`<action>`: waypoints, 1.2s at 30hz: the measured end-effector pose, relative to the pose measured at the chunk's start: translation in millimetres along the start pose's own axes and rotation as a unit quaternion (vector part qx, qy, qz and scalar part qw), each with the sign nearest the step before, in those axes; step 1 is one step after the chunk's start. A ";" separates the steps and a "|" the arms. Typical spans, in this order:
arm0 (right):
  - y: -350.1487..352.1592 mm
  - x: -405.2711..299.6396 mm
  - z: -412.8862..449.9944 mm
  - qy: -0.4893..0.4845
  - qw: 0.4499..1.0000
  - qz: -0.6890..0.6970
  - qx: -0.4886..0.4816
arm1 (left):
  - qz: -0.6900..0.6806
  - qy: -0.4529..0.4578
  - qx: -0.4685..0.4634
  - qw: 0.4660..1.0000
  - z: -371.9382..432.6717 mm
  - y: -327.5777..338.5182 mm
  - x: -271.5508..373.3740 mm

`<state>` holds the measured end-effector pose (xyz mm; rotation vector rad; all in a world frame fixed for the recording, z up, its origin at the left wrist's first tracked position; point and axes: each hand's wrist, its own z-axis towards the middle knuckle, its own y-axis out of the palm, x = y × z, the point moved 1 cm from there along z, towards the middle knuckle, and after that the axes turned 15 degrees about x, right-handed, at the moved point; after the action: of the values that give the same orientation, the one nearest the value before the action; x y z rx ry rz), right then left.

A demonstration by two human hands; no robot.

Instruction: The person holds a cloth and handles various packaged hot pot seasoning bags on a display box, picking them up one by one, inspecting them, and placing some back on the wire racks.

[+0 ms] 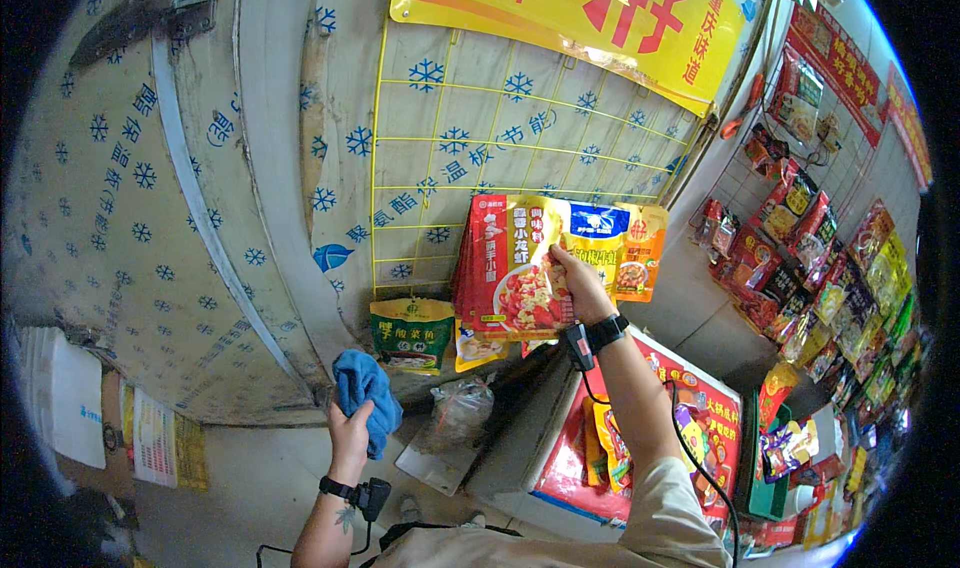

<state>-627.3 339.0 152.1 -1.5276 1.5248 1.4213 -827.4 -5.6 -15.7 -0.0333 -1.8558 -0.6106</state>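
Note:
My left hand (349, 424) holds a crumpled blue cloth (369, 401) low in front of the insulated panel wall. Farther right, my right hand (581, 283) grips the right edge of a red and yellow seasoning packet (510, 268), which fronts a stack of similar red packets hanging on a yellow wire grid (457, 138). Just behind that hand hangs a yellow and blue packet (600, 230), with an orange packet (639, 256) beside it. A green packet (412, 335) hangs at the grid's lower left. Both wrists wear black straps with small cabled devices.
A red-topped display counter (570, 485) with orange packets stands at the lower right, near a green basket (769, 493). Many packets (795, 208) hang on the right wall. A plastic bag (461, 410) lies on the floor below the grid. White foam boxes (60, 395) stand far left.

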 end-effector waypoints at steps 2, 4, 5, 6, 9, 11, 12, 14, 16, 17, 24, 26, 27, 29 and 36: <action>-6.9 5.2 7.3 -0.014 0.999 -0.032 0.019 | -0.001 0.010 -0.025 1.000 7.1 -2.8 -5.4; -6.4 12.7 1.1 -0.073 0.992 -0.097 0.024 | 0.012 -0.010 -0.019 1.000 11.2 -5.9 -6.9; -3.2 21.4 0.0 -0.076 0.989 -0.090 0.092 | 0.013 -0.014 -0.021 1.000 12.6 -6.2 -8.0; -6.5 21.8 -3.6 -0.091 0.983 -0.133 0.093 | 0.016 -0.013 -0.013 1.000 13.3 -4.8 -6.4; -28.9 29.3 -4.7 -0.147 0.957 -0.211 0.134 | 0.014 -0.027 -0.028 0.999 16.0 0.2 -18.3; -55.7 38.2 -7.4 -0.211 0.944 -0.180 0.177 | 0.009 -0.042 -0.053 0.998 16.0 6.9 -34.4; -55.0 40.1 -23.6 -0.209 0.942 -0.179 0.192 | 0.012 -0.038 -0.050 0.998 17.8 3.9 -41.0; -99.8 55.9 -42.9 -0.209 0.924 -0.245 0.207 | 0.030 -0.047 -0.074 0.996 3.7 18.0 -41.5; -142.5 83.1 -83.9 -0.211 0.925 -0.240 0.205 | 0.026 -0.105 -0.038 0.993 -29.1 44.5 -20.4; -170.4 100.6 -103.3 -0.196 0.919 -0.259 0.222 | 0.041 -0.113 -0.058 0.991 -36.7 50.1 -25.4; -345.6 171.2 -271.6 -0.125 0.890 -0.142 0.415 | 0.030 -0.139 -0.202 0.969 -123.2 104.6 -71.2; -378.9 171.2 -321.4 -0.090 0.880 -0.104 0.455 | 0.030 -0.172 -0.244 0.954 -167.1 128.5 -79.6; -403.5 179.6 -346.6 -0.082 0.870 -0.079 0.480 | 0.045 -0.188 -0.259 0.946 -187.1 135.0 -91.7; -441.8 194.8 -388.8 -0.074 0.862 -0.029 0.501 | 0.064 -0.186 -0.288 0.937 -228.1 149.9 -115.7; -559.8 263.5 -503.8 -0.044 0.821 0.022 0.568 | 0.070 -0.183 -0.393 0.899 -402.7 218.7 -150.3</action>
<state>-11.4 -99.1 -103.4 -0.6459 1.8059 0.3371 -351.2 53.3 33.1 -0.8588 -1.8125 -1.2826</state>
